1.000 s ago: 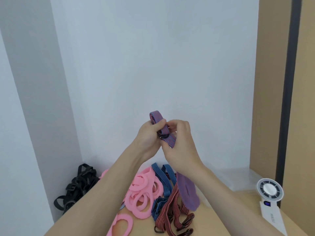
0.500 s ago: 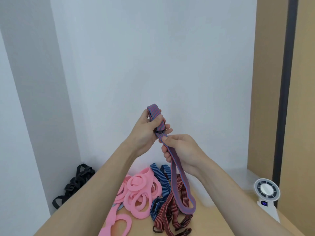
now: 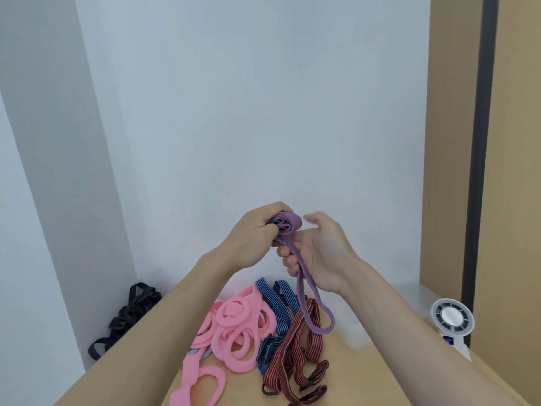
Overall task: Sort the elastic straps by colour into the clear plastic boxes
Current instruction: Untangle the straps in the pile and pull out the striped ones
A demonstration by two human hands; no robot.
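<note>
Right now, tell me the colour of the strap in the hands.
The strap has fine red and blue stripes, reading purple; head view.

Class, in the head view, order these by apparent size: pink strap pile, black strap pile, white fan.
Largest first:
pink strap pile
black strap pile
white fan
Last two close: black pile is partly hidden.

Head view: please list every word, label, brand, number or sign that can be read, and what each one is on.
No text can be read.
On the white round handheld fan, the small blue lit display is too small and blurred to read.
On the purple striped elastic strap, no print shows.
</note>
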